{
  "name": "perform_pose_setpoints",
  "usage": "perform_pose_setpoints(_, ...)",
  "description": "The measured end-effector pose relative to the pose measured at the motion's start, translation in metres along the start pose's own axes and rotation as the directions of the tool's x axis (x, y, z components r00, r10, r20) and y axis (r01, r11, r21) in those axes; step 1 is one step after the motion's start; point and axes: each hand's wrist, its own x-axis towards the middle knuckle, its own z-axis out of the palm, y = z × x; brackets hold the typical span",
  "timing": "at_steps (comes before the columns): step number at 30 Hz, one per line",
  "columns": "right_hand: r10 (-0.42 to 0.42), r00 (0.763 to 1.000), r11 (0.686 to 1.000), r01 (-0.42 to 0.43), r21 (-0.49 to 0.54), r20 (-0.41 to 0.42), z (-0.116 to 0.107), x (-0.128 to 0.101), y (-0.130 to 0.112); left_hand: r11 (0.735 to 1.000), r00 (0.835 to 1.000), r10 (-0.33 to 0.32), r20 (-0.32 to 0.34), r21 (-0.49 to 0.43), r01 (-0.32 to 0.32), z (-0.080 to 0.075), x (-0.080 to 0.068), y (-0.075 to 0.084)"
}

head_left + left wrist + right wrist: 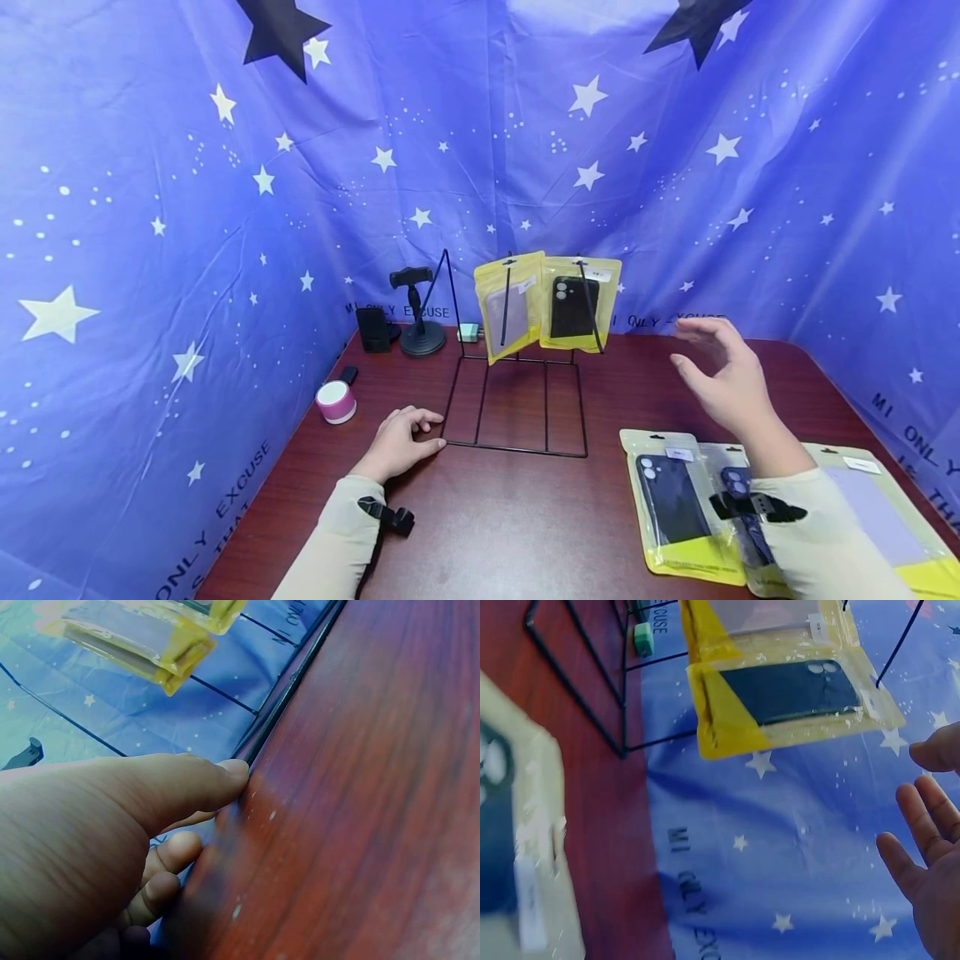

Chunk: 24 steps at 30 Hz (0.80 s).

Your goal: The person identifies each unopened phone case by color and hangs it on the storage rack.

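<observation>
- Wire rack [517, 408] stands mid counter [487, 517], two packaged phone cases [547, 307] hanging side by side on its hooks.
- Left hand [401, 442] rests on counter at rack's front left corner.
- Right hand [723, 375] raised right of rack, above counter.
- Three more case packets [675, 500] lie on counter front right.
- Phone stand [418, 312], small speaker [336, 402] left of rack, toward back.

Bright, even, bluish light; soft shadows; wide-angle bending at edges; wrist views blurred (near objects worst).
</observation>
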Motion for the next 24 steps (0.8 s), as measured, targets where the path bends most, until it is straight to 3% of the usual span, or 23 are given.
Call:
perform_pose_setpoints(6,0.055,0.999,0.997,-0.055,-0.045,-0.002,-0.025,-0.024,0.027,1.000,1.000,-0.011,0.004,0.003,0.011,0.000,0.000,-0.001)
perform_pose_setpoints(13,0.116,0.993,0.990,-0.117,-0.073,-0.016,-0.049,-0.041,0.032,1.000,1.000,-0.020,0.002,-0.002,0.020,-0.002,-0.001,0.000)
perform_pose_setpoints(24,0.209,0.978,0.952,-0.210,-0.221,-0.031,-0.097,-0.076,0.045,1.000,1.000,-0.015,0.005,-0.005,0.015,-0.001,-0.001,0.002)
